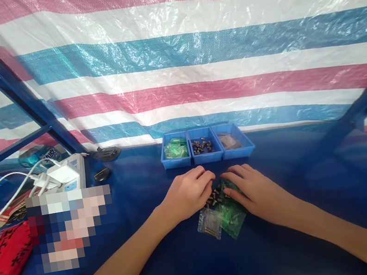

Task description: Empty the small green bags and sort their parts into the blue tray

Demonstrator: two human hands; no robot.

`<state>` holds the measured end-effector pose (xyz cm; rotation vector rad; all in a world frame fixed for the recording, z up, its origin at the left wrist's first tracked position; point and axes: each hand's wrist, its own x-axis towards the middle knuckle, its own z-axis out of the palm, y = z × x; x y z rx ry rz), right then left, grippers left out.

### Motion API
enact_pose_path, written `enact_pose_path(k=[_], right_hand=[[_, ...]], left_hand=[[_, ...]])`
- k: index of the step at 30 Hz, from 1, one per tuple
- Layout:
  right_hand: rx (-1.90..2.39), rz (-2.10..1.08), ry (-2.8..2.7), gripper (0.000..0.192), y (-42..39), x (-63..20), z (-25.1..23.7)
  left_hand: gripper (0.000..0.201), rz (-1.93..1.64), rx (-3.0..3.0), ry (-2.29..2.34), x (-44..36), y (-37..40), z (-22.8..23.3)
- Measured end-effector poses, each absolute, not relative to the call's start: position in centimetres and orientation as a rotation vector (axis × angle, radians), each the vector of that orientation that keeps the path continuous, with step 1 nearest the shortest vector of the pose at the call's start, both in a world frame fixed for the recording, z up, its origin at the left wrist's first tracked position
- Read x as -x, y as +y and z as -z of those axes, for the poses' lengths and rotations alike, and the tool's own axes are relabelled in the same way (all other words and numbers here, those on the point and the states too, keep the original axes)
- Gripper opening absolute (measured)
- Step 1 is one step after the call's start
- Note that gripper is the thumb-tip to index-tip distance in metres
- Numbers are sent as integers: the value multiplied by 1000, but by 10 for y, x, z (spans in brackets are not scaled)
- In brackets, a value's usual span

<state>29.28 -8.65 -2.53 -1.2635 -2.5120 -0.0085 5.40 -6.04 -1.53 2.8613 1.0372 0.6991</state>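
Resting palm-down on a smooth blue table (176, 260), the left hand (187, 193) and right hand (254, 191) sit close together over a small heap of dark metal pieces (214, 195) and crinkly green plastic bags (232, 216). The left hand's fingers curl loosely with their tips at the pieces; whether they pinch one cannot be told. The right hand lies flatter, its fingers spread on the green bags (pressing rather than gripping, as far as it shows). A clear little bag (209, 223) lies just beside the green ones, nearer the table's front edge. Behind the hands stand three square blue plastic trays (207, 156) in a row, touching, against a glossy striped tarp (192, 61). Bare table opens to the right; a white power strip (70, 173) with cables crowds the left.
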Motion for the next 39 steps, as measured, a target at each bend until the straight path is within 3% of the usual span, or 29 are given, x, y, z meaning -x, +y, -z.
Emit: enact_pose_path(k=[14, 33, 39], right_hand=[[1417, 251, -2600, 37, -81, -302, 29], [1410, -282, -2395, 29, -72, -299, 23], [1347, -493, -2244, 16, -73, -297, 6]], left_hand=[[24, -618, -2803, 1080, -55, -57, 21], [31, -573, -2865, 738, -61, -66, 14], [26, -641, -2869, 702, -60, -64, 13]])
